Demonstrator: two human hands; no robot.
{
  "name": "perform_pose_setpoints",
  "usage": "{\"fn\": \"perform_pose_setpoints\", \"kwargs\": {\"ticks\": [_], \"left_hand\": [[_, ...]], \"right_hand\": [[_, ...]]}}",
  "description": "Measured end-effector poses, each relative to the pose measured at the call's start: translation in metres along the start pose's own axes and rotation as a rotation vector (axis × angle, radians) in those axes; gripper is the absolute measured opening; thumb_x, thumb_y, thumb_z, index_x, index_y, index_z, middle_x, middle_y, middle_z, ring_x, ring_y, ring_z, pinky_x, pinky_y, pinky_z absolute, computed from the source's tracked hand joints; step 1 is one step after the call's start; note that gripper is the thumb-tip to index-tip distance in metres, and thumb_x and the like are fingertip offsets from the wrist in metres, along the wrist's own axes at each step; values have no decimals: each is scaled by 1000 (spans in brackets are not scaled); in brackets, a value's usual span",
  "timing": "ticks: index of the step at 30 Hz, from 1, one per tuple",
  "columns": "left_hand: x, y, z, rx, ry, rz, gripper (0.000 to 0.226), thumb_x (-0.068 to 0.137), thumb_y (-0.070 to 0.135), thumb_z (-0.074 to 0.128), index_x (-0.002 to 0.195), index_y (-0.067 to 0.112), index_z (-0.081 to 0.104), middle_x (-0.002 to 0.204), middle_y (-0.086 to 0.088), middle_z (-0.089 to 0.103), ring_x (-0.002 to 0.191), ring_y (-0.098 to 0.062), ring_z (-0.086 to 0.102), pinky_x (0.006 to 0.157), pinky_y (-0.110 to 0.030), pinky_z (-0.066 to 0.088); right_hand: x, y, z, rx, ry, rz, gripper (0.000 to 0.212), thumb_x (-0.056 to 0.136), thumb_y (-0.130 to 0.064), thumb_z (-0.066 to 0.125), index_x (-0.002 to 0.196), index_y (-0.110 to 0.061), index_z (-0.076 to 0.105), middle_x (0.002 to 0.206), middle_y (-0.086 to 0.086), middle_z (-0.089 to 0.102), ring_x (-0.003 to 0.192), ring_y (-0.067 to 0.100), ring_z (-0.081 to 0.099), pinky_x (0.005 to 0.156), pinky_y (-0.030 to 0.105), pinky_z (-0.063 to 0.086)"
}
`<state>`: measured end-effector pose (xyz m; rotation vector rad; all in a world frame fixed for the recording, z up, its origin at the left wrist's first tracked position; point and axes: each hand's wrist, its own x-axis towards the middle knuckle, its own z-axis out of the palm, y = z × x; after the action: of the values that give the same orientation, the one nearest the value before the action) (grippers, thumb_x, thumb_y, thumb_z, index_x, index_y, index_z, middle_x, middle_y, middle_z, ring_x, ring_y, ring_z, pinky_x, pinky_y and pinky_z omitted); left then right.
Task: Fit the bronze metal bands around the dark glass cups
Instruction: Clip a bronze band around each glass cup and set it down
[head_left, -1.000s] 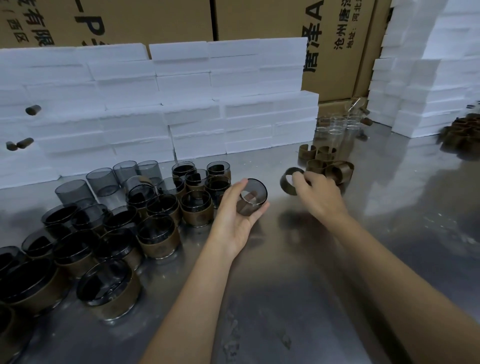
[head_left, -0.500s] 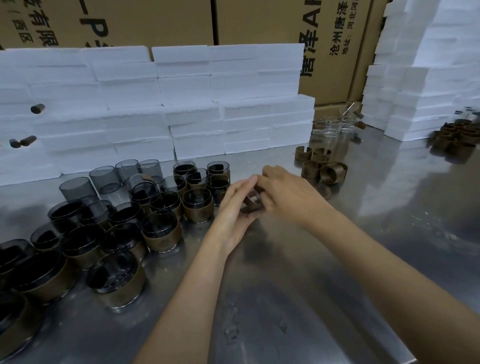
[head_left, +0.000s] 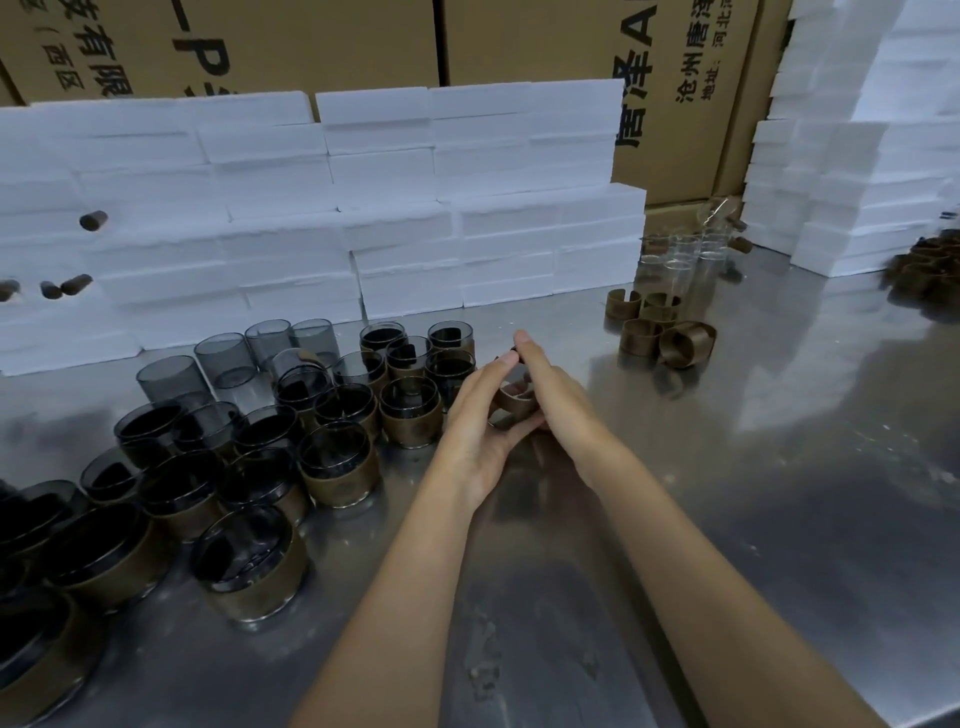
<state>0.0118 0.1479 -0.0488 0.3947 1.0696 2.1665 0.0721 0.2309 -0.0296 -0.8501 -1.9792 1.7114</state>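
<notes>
Above the steel table my left hand (head_left: 480, 426) and my right hand (head_left: 553, 395) meet around one dark glass cup (head_left: 511, 355), of which only the rim shows. A bronze band (head_left: 511, 404) sits around that cup between my palms, and fingers of both hands curl round it. Several banded dark cups (head_left: 332, 462) stand in a cluster at the left. Bare smoky cups (head_left: 223, 353) stand behind them. Loose bronze bands (head_left: 657, 327) lie to the right of my hands.
Stacked white foam blocks (head_left: 395, 208) wall the back of the steel table (head_left: 727, 493), with cardboard boxes (head_left: 670, 78) behind. Clear glasses (head_left: 680, 260) stand at the back right. More foam (head_left: 857, 156) and a second pile of bands (head_left: 924, 265) sit at the far right.
My right hand picked a band from the loose pile and brought it left to the cup in my left hand. Both hands now close around cup and band.
</notes>
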Motion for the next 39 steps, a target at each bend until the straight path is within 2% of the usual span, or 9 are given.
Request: {"fn": "perform_pose_setpoints", "kwargs": {"ticks": [3, 6, 12, 16, 18, 22, 28, 33, 39], "left_hand": [[2, -1, -2, 9, 6, 2, 28, 90, 24, 78, 111, 8, 71, 104, -13, 76, 104, -22, 75, 80, -39, 61], [3, 0, -2, -16, 16, -49, 19, 93, 19, 72, 109, 9, 69, 129, -28, 65, 116, -33, 69, 79, -39, 62], [1, 2, 2, -23, -18, -65, 41, 95, 35, 66, 123, 6, 65, 126, -22, 68, 122, -35, 66, 88, -43, 60], [4, 1, 4, -21, 121, -88, 52, 107, 44, 43, 128, 0, 62, 118, -20, 71, 104, -29, 70, 75, -38, 61], [4, 0, 7, -27, 212, -96, 43, 109, 33, 42, 129, 0, 62, 124, -26, 67, 110, -36, 66, 88, -45, 58], [5, -2, 8, 96, 273, -66, 30, 105, 19, 53, 121, -3, 66, 125, -29, 66, 119, -40, 64, 110, -49, 47], [5, -6, 9, 217, 332, -11, 40, 96, 28, 69, 61, 21, 51, 52, 7, 49, 46, -8, 49, 51, -19, 42], [3, -6, 6, 239, 341, 52, 58, 93, 27, 68, 43, 24, 39, 47, 5, 33, 39, -10, 31, 49, -27, 27], [1, -4, 8, 253, 324, 39, 54, 92, 32, 69, 50, 22, 37, 52, -2, 29, 43, -15, 29, 52, -29, 28]], "right_hand": [[4, 4, -3, 78, 35, -49, 69, 78, -90, 47, 96, -29, 72, 79, -18, 76, 83, 0, 70, 77, 26, 48], [10, 12, 5, 160, 188, -49, 59, 89, -76, 53, 97, -21, 71, 91, -3, 76, 95, 14, 71, 86, 32, 54], [7, 13, 8, 246, 255, -86, 52, 96, -64, 55, 97, -14, 68, 88, -1, 76, 88, 13, 72, 79, 30, 54], [2, 12, 13, 260, 218, -141, 34, 101, -49, 58, 99, -16, 67, 77, -7, 73, 74, 5, 70, 69, 23, 56], [0, 8, 13, 349, 209, -122, 16, 98, -31, 63, 97, -15, 67, 76, -6, 72, 65, 3, 69, 58, 19, 54], [-5, 4, 1, 603, 204, 36, 16, 93, -26, 60, 90, -12, 67, 77, 6, 66, 72, 20, 63, 69, 31, 51], [-8, 5, 6, 539, 198, 23, 34, 89, -22, 69, 62, -18, 49, 52, -2, 43, 50, 15, 40, 50, 24, 38], [-9, 8, 10, 490, 117, -47, 43, 89, -19, 72, 61, -21, 40, 54, -1, 34, 46, 12, 34, 48, 25, 32], [-12, 6, 9, 487, 67, -33, 44, 89, -17, 71, 61, -20, 37, 51, 1, 33, 43, 13, 30, 42, 23, 30]]}}
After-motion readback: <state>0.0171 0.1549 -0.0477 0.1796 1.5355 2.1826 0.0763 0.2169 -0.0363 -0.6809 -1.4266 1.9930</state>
